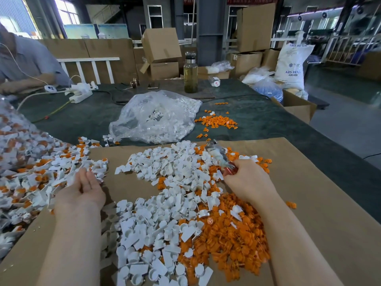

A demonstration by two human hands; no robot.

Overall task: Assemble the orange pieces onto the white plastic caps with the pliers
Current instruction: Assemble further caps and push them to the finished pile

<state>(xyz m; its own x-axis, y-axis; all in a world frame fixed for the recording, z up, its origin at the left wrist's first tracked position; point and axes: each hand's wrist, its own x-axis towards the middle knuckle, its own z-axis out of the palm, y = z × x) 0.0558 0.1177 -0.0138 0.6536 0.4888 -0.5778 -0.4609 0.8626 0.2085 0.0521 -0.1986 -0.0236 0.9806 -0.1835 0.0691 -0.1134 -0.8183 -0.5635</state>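
Note:
A broad heap of white plastic caps [165, 203] covers the brown cardboard sheet [319, 203] in front of me. Loose orange pieces [233, 240] lie piled at the heap's right side. My right hand [245, 178] is closed around the red handles of the pliers [218, 155], whose metal jaws point up and away, blurred. My left hand [86, 188] lies palm up and empty, fingers apart, at the edge of a pile of assembled white-and-orange caps [41, 172].
A clear plastic bag of white caps [156, 118] and a scatter of orange pieces [216, 121] lie further back on the dark green table. A glass bottle [190, 73], power strips [81, 92], cardboard boxes and a seated person's arm [22, 83] stand beyond.

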